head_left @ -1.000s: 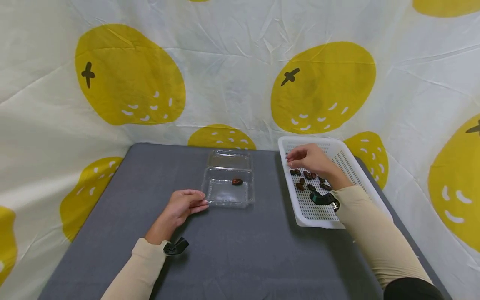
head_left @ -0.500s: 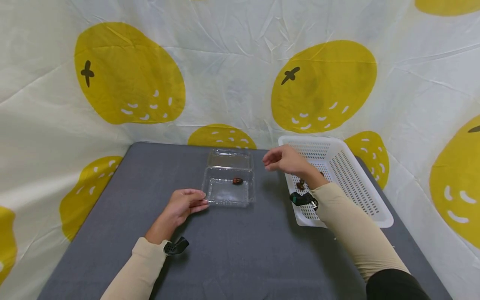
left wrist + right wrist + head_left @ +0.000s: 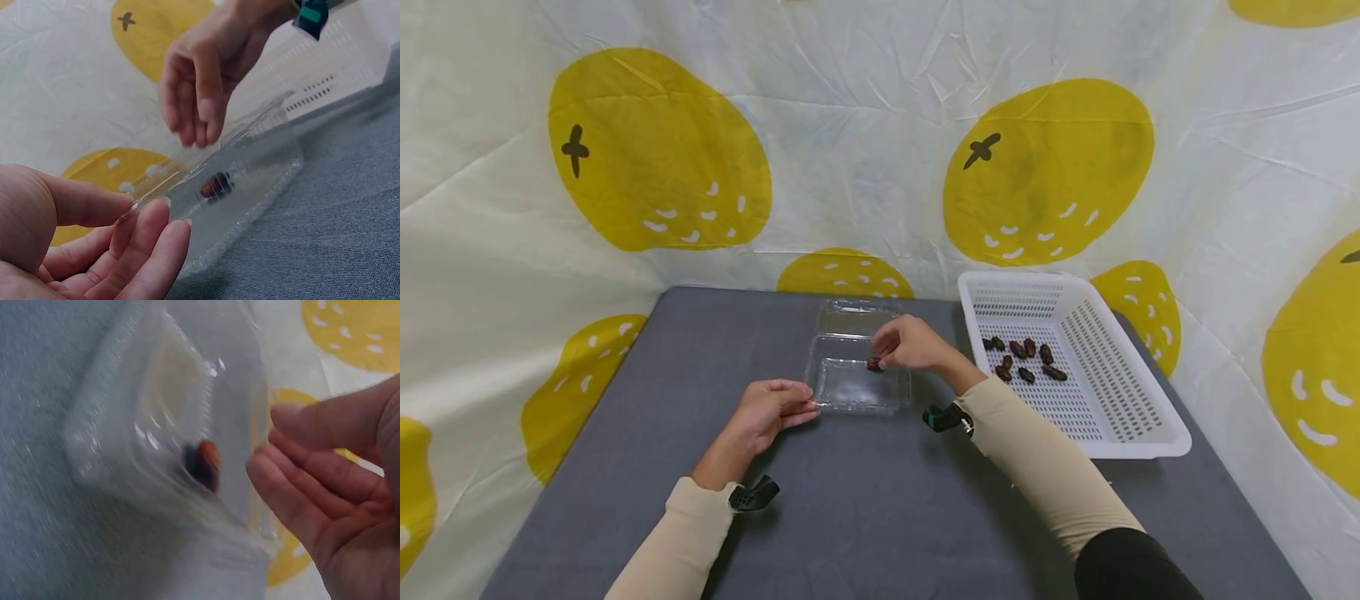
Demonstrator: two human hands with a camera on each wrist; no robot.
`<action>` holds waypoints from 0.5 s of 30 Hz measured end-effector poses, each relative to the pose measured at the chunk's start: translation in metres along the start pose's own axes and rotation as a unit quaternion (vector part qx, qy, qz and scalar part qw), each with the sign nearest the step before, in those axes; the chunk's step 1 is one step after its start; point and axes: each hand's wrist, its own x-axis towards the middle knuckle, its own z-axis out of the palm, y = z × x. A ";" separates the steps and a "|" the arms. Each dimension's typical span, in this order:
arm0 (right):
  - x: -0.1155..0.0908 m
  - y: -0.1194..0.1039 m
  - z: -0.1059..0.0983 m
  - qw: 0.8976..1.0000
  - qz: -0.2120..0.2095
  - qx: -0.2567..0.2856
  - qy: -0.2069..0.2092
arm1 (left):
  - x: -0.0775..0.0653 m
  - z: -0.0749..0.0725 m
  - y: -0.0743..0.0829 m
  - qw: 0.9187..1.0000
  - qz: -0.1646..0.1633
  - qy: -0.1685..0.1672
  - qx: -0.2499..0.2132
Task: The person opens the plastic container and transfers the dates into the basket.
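Observation:
A clear plastic clamshell container (image 3: pixel 853 396) lies with its lid (image 3: pixel 853 318) folded back. My left hand (image 3: pixel 771 408) pinches its near-left corner between thumb and fingers, as the left wrist view shows up close. Inside the container rests one reddish-brown date (image 3: pixel 215 185). Over the container's right side hovers my right hand (image 3: pixel 912 343), partly covering the date in the head view. In the right wrist view, the thumb and fingertips (image 3: pixel 265 470) are apart, with nothing visible between them.
To the right stands a white perforated plastic basket (image 3: pixel 1120 387) holding several dark dates (image 3: pixel 1047 354). Both containers are on a grey cloth-covered table (image 3: pixel 850 517). A white curtain (image 3: pixel 865 167) printed with yellow fruit hangs behind and around the table.
My right hand has moved left from above the basket to above the clear container, and the dates in the basket are uncovered. My left hand has stayed at the container's corner.

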 end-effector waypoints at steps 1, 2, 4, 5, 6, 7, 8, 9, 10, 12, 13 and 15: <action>0.001 0.000 0.004 1.000 -0.001 -0.024 0.004 | 0.000 0.000 0.000 1.000 0.001 -0.002 -0.001; 0.003 -0.001 0.008 0.999 -0.007 -0.051 0.007 | 0.000 0.000 0.000 1.000 0.002 -0.002 -0.002; 0.004 -0.001 0.016 0.994 -0.024 -0.107 0.010 | 0.000 0.000 -0.001 1.000 0.001 -0.001 -0.004; 0.005 0.000 0.020 0.991 -0.032 -0.132 0.011 | -0.001 0.000 -0.001 1.000 0.001 0.000 -0.005; 0.006 0.000 0.024 0.987 -0.040 -0.156 0.014 | -0.001 0.000 0.000 1.000 0.001 -0.001 -0.004; 0.006 0.001 0.028 0.983 -0.044 -0.178 0.018 | -0.001 0.001 0.000 1.000 0.001 -0.002 -0.003; 0.006 0.002 0.031 0.980 -0.045 -0.192 0.019 | -0.001 0.001 0.000 1.000 0.000 -0.003 -0.002; 0.007 0.003 0.034 0.978 -0.042 -0.201 0.023 | -0.002 0.001 0.000 1.000 -0.001 -0.004 -0.002; 0.007 0.003 0.037 0.977 -0.035 -0.208 0.028 | -0.002 0.001 0.000 1.000 -0.001 -0.004 0.000; 0.009 0.003 0.041 0.974 -0.022 -0.221 0.037 | -0.002 0.001 0.001 1.000 -0.002 -0.004 0.005; 0.009 0.003 0.043 0.973 -0.015 -0.226 0.041 | -0.002 0.001 0.001 1.000 -0.002 -0.004 0.004; 0.010 0.002 0.045 0.971 -0.003 -0.233 0.051 | -0.002 0.001 0.000 1.000 -0.001 -0.005 0.003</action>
